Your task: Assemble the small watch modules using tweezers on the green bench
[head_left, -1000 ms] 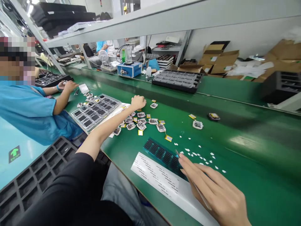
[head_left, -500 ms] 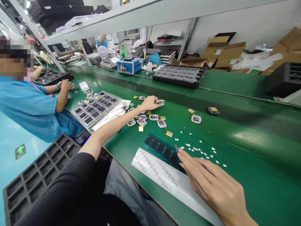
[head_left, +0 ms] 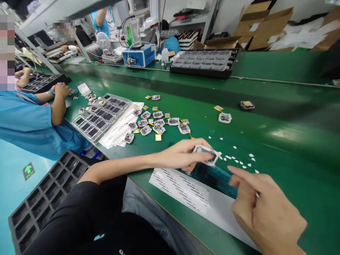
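Observation:
My left hand [head_left: 183, 156] pinches a small white-framed module [head_left: 206, 153] just above a teal sheet of small parts [head_left: 215, 177] lying on a white printed paper [head_left: 183, 193]. My right hand [head_left: 262, 209] is curled near the front right, with the metal tip of tweezers [head_left: 256, 194] showing between its fingers. A cluster of several similar modules and small yellow cells [head_left: 156, 124] lies on the green belt [head_left: 278, 141] behind my left hand. Small white peeled scraps [head_left: 239, 157] are scattered to the right of the held module.
A clear tray of dark modules [head_left: 102, 115] lies left of the cluster. A co-worker in blue [head_left: 32, 120] sits at the left. A black compartment tray [head_left: 45, 198] sits by my lap. Another black tray [head_left: 204, 63], a blue box [head_left: 139, 55] and cardboard boxes [head_left: 255, 24] stand across the belt.
My left hand picked a module from the cluster and carried it back to the teal sheet. My right hand drew back and curled, hiding most of the tweezers. The view tilted down.

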### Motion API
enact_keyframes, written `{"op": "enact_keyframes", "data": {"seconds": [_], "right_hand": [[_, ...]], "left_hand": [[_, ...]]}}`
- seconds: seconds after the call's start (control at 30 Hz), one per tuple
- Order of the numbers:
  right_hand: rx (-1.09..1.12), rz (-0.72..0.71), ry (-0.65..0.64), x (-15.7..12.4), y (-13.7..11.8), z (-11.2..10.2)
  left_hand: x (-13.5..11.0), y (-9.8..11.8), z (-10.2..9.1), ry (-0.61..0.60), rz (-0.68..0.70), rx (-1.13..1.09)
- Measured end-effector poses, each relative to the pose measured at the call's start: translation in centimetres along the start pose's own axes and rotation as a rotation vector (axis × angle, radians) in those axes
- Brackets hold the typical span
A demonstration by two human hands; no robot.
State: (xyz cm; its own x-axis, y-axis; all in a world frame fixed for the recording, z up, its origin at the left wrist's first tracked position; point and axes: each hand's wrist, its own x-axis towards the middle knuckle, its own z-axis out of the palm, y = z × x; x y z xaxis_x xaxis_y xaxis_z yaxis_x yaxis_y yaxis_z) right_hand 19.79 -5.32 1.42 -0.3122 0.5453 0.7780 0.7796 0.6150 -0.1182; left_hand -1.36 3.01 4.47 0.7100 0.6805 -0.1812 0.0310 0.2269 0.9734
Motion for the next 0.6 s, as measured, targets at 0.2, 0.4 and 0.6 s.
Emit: {"op": "enact_keyframes", "data": {"seconds": [0.2, 0.4, 0.6], "right_hand": [[-0.071, 0.020, -0.090, 0.2, -0.5, 0.1], [-0.046, 0.063, -0.182, 0.1, -1.0, 0.4], [-0.046, 0.132, -0.139, -0.4, -0.9, 0.8]], "left_hand": [[-0.9, -1.0, 0.8, -0.080, 0.080, 0.306], [-0.9, -1.9, 0.6, -0.076, 0.145, 0.587], [-1.2, -2.0, 0.6, -0.037, 0.220, 0.710]]}}
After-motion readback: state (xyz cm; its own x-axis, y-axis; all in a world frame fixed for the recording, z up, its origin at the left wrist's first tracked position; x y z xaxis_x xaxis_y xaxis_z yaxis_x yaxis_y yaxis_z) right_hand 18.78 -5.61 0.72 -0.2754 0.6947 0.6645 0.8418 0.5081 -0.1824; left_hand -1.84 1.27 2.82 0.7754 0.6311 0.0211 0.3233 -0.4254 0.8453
